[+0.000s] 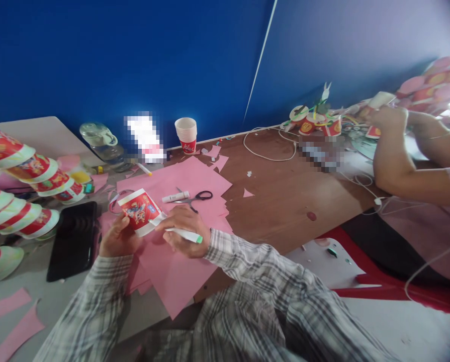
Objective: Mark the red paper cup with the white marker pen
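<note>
My left hand (pixel 116 240) is closed around a red and white printed paper cup (pixel 139 210), which lies tilted on its side above a pile of pink paper sheets (pixel 179 274). My right hand (pixel 183 232) grips a white glue stick with a green end (pixel 185 235), its other end touching the cup's side. Just beyond my hands lie black-handled scissors (pixel 196 197) and a small white tube (pixel 175 196) on the pink paper.
A black phone (pixel 74 240) lies left of my hands, beside rows of stacked red paper cups (pixel 24 193). An upright cup (pixel 186 134) and a glass jar (pixel 100 142) stand by the blue wall. Another person's arm (pixel 406 166) works at right among cups and white cables. A red chair (pixel 379 281) sits below.
</note>
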`<action>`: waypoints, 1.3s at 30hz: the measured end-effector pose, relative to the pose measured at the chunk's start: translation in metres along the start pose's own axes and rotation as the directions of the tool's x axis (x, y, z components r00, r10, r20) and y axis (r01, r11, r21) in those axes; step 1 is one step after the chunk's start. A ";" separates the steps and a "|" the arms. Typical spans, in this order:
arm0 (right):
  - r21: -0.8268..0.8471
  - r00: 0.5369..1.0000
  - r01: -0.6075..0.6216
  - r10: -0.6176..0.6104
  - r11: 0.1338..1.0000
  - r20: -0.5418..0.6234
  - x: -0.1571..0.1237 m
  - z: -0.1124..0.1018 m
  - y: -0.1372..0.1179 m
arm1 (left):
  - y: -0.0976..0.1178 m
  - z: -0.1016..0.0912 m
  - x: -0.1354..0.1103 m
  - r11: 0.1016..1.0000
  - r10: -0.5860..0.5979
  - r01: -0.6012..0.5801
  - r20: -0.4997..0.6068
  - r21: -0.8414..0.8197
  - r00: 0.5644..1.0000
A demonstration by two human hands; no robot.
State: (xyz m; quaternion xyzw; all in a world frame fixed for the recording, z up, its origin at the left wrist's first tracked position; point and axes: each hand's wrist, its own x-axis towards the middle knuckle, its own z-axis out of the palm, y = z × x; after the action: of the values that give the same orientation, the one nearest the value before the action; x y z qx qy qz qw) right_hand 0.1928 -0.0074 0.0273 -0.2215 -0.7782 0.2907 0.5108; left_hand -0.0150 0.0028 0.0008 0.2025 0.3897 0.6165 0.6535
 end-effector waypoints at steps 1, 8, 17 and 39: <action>0.003 1.000 -0.014 0.014 1.000 -0.028 0.002 -0.002 0.000 | 0.000 0.004 -0.002 1.000 0.015 -0.015 -0.015 0.016 1.000; 0.020 0.991 -0.070 0.071 0.997 -0.113 0.011 -0.009 0.001 | -0.002 0.022 -0.015 0.995 0.043 -0.047 0.044 0.083 0.998; 0.014 0.996 -0.042 0.043 0.999 -0.083 0.007 -0.007 0.001 | -0.004 0.010 -0.012 0.997 0.076 -0.077 0.028 0.032 0.997; 0.036 0.990 -0.103 0.106 0.994 -0.095 0.007 -0.010 -0.002 | 0.012 0.018 -0.019 0.992 -0.124 0.128 0.193 -0.007 0.973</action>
State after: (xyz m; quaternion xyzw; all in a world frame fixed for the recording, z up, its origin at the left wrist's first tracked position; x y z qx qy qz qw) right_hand 0.1993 -0.0025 0.0365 -0.2679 -0.7354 0.3179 0.5352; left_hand -0.0080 -0.0101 0.0254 0.2297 0.3308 0.5551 0.7278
